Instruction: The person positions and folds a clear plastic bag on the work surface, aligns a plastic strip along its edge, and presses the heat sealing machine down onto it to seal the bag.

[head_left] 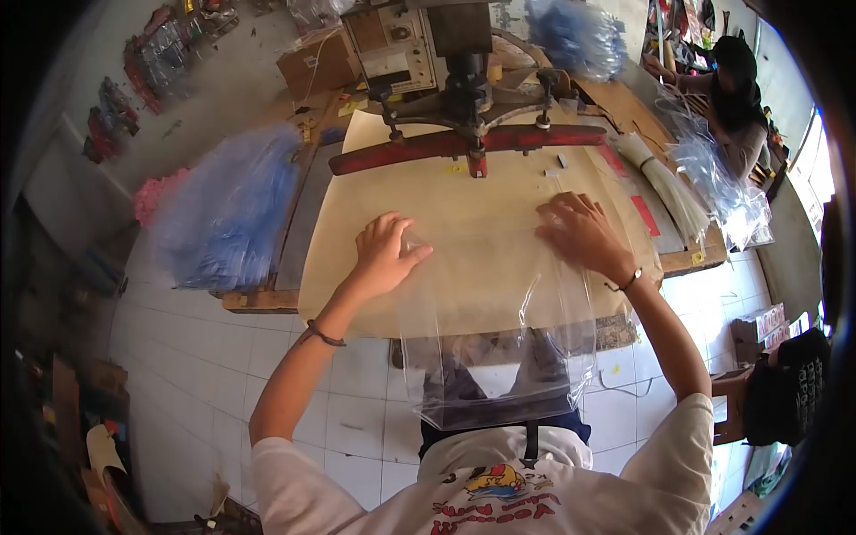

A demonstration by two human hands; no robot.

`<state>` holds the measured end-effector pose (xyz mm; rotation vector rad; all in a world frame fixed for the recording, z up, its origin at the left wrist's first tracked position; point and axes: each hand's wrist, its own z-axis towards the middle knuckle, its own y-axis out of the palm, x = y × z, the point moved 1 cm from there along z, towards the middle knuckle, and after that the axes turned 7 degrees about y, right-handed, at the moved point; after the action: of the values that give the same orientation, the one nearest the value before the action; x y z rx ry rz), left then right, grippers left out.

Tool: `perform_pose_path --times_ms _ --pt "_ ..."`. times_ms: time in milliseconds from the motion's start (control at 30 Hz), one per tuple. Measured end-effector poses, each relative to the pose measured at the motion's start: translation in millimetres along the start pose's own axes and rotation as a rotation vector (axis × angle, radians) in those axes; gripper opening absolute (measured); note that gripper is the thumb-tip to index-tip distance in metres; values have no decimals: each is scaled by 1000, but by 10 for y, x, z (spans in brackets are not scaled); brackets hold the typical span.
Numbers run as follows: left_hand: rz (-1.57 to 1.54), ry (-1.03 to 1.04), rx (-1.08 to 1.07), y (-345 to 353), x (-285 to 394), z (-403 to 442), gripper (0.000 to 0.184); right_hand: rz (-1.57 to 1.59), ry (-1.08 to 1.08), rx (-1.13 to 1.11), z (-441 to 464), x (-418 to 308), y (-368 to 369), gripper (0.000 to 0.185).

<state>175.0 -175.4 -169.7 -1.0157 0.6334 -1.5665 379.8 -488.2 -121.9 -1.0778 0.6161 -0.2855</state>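
A clear plastic bag or sheet [499, 357] stretches from the tan work surface [357, 192] down over the table's front edge to my lap. Its upper left corner is at my left hand [383, 254], with the plastic between the thumb and curled fingers. At the upper right corner, my right hand [584, 236] bends its fingers over the plastic; the fingertips are slightly blurred. Just beyond both hands, the long red bar [526, 138] of a press machine [468, 80] hangs above the surface. Small metal pieces [562, 161] lie beneath its right side.
Piles of bluish plastic [232, 205] stand at the left and back right [580, 40]. Pale strips [664, 183] and clear plastic [722, 187] lie on the right. A control box [392, 49] stands behind the bar. Another person [736, 98] works at the far right.
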Motion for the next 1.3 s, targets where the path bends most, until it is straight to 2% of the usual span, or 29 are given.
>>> perform_pose_path --times_ms 33,133,233,267,300,333,400,433,533,567,667,700,800,900,1000,1100,1200,1300 --pt "-27 -52 -100 -129 83 51 57 -9 35 26 -11 -22 -17 42" --pt "0 -129 -344 -483 334 227 40 199 249 -202 -23 5 -148 47" --pt "-843 -343 -513 -724 408 240 25 305 130 -415 -2 34 -426 47" --pt "-951 -374 -468 -840 474 223 24 330 103 -508 -5 24 -531 47" --pt "-1061 -405 -421 -972 573 185 23 370 53 -501 -18 1 -640 45" --pt "-1170 -436 -371 -1101 661 151 23 393 104 -552 -16 -119 -803 45" --pt "-1165 -414 -263 -1364 774 98 26 440 205 -656 -20 -471 -1145 45" --pt "-1160 -405 -209 -1495 806 74 27 497 139 -564 -37 -573 -1230 45" --pt "-1125 -335 -83 -1836 829 -45 32 647 104 -588 40 -687 -1384 44" --pt "-1090 -369 -56 -1965 892 -60 33 700 137 -580 60 -727 -1397 40" --pt "-964 -250 109 -2140 849 -126 26 462 -27 -463 164 -956 -1528 43" --pt "-990 -201 130 -2140 804 -124 24 434 -42 -486 217 -1002 -1540 42" --pt "-1111 -232 87 -2115 714 -167 20 368 -108 -536 366 -1051 -1532 40" --pt "-1152 -357 24 -2100 740 -201 28 306 -188 -529 481 -1104 -1476 37" --pt "-972 -362 -21 -2156 760 -198 31 238 -216 -600 594 -1064 -1323 31" --pt "-746 -363 -256 -2139 504 -244 32 168 -273 -591 644 -1133 -1292 26" --pt "-596 -244 -228 -2157 426 -233 25 96 -329 -528 646 -1199 -1213 22" --pt "-300 -112 -113 -2661 449 -180 28 126 -347 -352 662 -1422 -1402 20"
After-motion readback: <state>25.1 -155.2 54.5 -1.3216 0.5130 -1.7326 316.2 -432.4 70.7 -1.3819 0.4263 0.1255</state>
